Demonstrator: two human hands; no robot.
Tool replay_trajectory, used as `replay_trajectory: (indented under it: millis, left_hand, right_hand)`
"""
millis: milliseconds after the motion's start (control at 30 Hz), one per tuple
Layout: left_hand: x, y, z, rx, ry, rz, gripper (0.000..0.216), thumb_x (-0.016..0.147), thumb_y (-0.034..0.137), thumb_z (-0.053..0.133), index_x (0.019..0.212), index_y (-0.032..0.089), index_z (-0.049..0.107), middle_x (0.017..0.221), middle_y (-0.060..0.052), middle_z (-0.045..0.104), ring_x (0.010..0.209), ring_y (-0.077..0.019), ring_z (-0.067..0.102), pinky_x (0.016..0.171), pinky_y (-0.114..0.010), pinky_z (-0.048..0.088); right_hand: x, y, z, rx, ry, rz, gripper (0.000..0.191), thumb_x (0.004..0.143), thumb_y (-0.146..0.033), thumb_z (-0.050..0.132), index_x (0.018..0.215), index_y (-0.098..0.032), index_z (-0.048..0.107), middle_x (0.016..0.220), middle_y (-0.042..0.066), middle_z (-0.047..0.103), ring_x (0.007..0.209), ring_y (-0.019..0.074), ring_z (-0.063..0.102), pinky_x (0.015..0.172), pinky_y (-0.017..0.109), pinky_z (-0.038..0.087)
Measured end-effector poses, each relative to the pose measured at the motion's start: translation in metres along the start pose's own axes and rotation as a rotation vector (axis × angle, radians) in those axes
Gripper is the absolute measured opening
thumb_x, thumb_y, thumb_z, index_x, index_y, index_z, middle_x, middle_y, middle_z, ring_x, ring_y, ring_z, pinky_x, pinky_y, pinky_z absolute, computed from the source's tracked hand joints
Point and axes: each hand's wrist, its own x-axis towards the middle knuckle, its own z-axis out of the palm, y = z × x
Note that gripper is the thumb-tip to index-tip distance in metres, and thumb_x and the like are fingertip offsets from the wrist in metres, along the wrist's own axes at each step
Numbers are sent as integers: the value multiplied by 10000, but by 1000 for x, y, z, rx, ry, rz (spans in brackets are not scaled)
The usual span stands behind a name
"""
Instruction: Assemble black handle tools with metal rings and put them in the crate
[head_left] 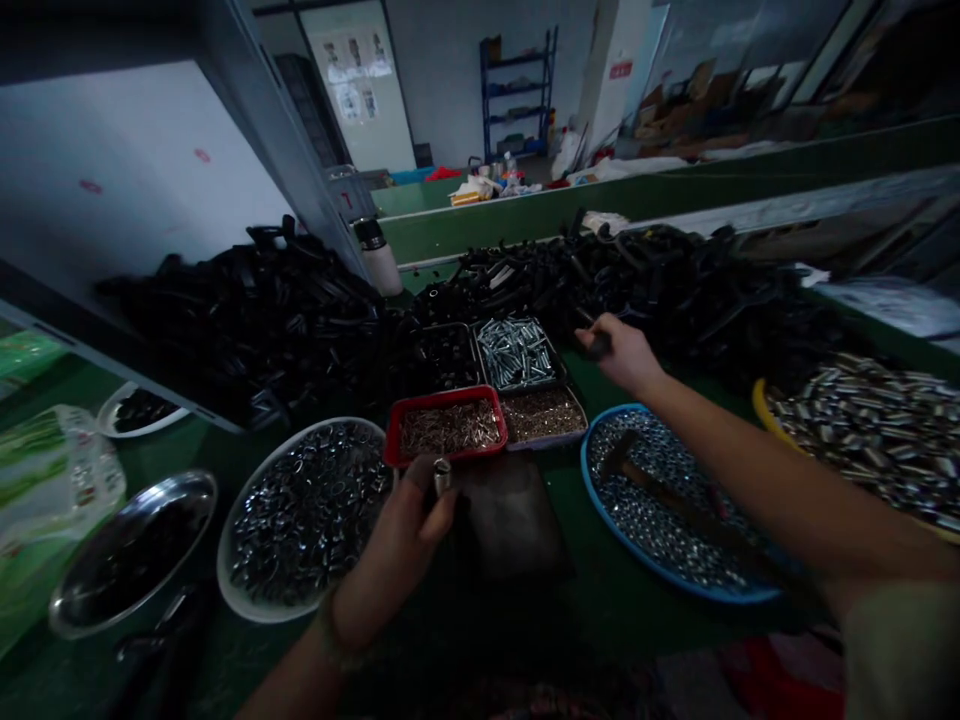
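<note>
My left hand (401, 545) is closed in a pinch on a small silver metal sleeve (442, 474), held upright just in front of the red tray (445, 402) of thin brownish pins. My right hand (624, 352) reaches forward over the table and is closed on a black plastic part (596, 346) at the near edge of the big heap of black parts (660, 280). My right forearm passes over the blue dish (679, 585) of small shiny nuts, where a hammer (637, 470) lies.
A white bowl of metal rings (247, 500), a steel bowl (131, 550), small trays of silver cylinders (517, 352) and pins (541, 414), and a yellow dish of metal sleeves (870, 420) surround a dark block (510, 520). Another black heap (255, 310) and a flask (379, 258) stand behind.
</note>
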Motion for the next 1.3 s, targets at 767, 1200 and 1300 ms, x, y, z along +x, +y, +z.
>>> replay_trajectory:
  millis: [767,1200,1300]
  left_hand:
    - [-37,4,3,156,-412,68,269,912,393,474,1000,193,629,916,-61,678,812,-203,628,746,-283,450]
    - [-40,12,31,17,-243,7,280,935,378,437,1026,174,606,928,-65,677,846,-197,634,799,-295,475]
    - [-35,10,15,28,-293,61,247,907,343,510,1096,196,572,1018,-58,663,906,-198,631,842,-320,483]
  right_hand:
    - [-178,-192,-18,1019,-494,296,461,860,-623,462,658,-210,426,588,-42,395,490,97,402,382,201,313]
    - [-183,-212,-7,1072,-253,311,437,908,-579,408,667,-214,407,633,-27,425,618,129,420,567,255,355]
    - [-177,-199,3,1143,-301,283,488,917,-635,324,723,-206,453,676,-15,481,652,141,460,603,264,383]
